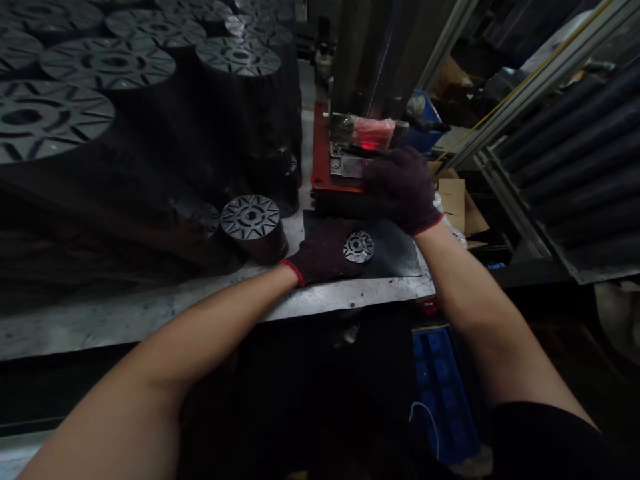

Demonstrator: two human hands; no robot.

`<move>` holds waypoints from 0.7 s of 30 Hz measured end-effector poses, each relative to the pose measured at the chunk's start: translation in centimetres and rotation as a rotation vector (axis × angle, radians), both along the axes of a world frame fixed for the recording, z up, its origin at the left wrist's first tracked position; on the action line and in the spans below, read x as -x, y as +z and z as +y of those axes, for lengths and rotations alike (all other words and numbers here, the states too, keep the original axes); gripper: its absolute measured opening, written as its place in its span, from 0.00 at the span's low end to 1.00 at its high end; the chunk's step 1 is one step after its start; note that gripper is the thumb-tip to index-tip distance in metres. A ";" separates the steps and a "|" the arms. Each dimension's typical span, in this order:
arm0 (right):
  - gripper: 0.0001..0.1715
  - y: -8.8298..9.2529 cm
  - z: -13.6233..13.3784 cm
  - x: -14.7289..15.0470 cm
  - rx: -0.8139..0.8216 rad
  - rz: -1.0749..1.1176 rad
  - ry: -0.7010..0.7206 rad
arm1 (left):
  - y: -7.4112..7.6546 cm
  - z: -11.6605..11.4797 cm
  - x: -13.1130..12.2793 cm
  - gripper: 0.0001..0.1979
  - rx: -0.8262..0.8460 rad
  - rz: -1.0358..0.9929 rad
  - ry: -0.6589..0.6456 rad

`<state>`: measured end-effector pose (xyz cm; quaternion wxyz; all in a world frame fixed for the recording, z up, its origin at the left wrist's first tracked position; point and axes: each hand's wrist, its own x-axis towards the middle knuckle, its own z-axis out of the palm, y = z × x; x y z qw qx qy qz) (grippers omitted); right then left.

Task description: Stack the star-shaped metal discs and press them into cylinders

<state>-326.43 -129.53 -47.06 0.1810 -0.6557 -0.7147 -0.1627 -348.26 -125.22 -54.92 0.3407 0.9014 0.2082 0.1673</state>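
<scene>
**Forearms (240,317) reach across a bench, one hand at a patterned piece (359,247), the other at a machine**

Below the right forearm sits a blue tray (456,373) divided into square cells; it is too dark to tell what they hold.

On the bench (320,303), the gloved left hand (325,257) curls round the left side of the small patterned piece and seems to hold it, probably to steady it, with the star-cut face left uncovered. Under that hand lies a dark mat (395,257), perhaps there to guard the surface. Just left of the same hand, a larger short cylinder (250,219) stands on end, star face up, likely because that keeps it stable.

Farther out, the gloved right hand (403,187) is at the front of the red-based machine (321,143); its fingers are blurred and I cannot tell whether they grip anything. A clear-wrapped pink bundle (375,133) sits just beyond its fingers. Right of that hand is an open carton (453,207), contents unclear; behind it, a blue bin (425,141) has something pale at its mouth.

Beyond the left hand, tall cylinders (237,57) stand upright, packed close together.
</scene>
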 end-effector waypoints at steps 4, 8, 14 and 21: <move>0.37 -4.3 -5.5 2.5 -0.100 0.409 -0.221 | -0.2 -0.1 -0.3 0.43 -0.043 0.040 0.008; 0.34 -8.2 -8.1 3.9 0.009 0.639 -0.239 | -0.3 -0.2 -0.8 0.39 -0.095 0.057 0.026; 0.29 -8.9 -8.4 4.4 0.053 0.513 -0.281 | 0.1 -0.3 -0.9 0.34 -0.101 0.045 0.010; 0.26 -4.4 -9.0 5.3 0.061 0.225 -0.140 | -0.3 -0.1 -0.7 0.33 -0.108 0.023 -0.020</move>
